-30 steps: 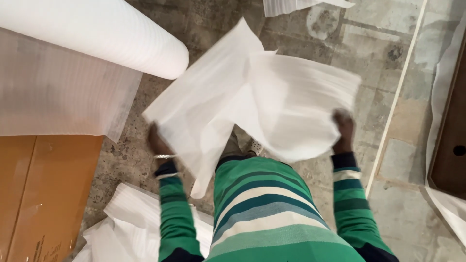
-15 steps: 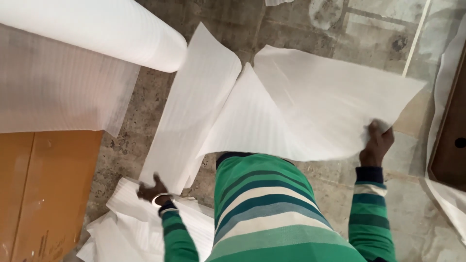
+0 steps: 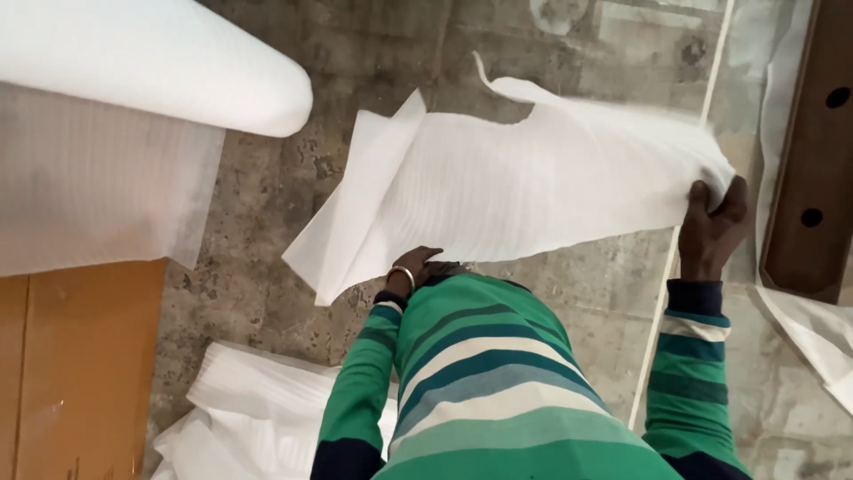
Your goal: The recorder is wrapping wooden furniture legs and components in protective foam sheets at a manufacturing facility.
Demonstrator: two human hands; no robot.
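Head view, looking down over a green striped sweater (image 3: 498, 373). A white foam sheet (image 3: 524, 191) hangs stretched out above the concrete floor (image 3: 267, 222), crumpled along its top edge, with its left part folded over. The right hand (image 3: 713, 227) is clamped on the sheet's right edge, fingers curled over it, arm out to the side. The left hand (image 3: 416, 267) is at the sheet's lower edge near the chest, bangle on the wrist; the fingers are tucked under the sheet, so whether they pinch it I cannot tell. The hands are well apart, one toward each end of the sheet.

Around the sheet: a big foam roll (image 3: 151, 62) to its upper left, with loose translucent foam (image 3: 98, 187) draping below the roll. An orange-brown wooden panel (image 3: 80, 373) sits below that drape, at far lower left of the sheet. A pile of folded foam sheets (image 3: 258, 413) lies on the floor below the sheet's left end, partly hidden by the left sleeve. A dark brown wooden board with holes (image 3: 813, 151) lies just right of the sheet, on more foam wrap (image 3: 817, 338). A thin white strip (image 3: 675, 267) runs along the floor, passing under the sheet's right end.
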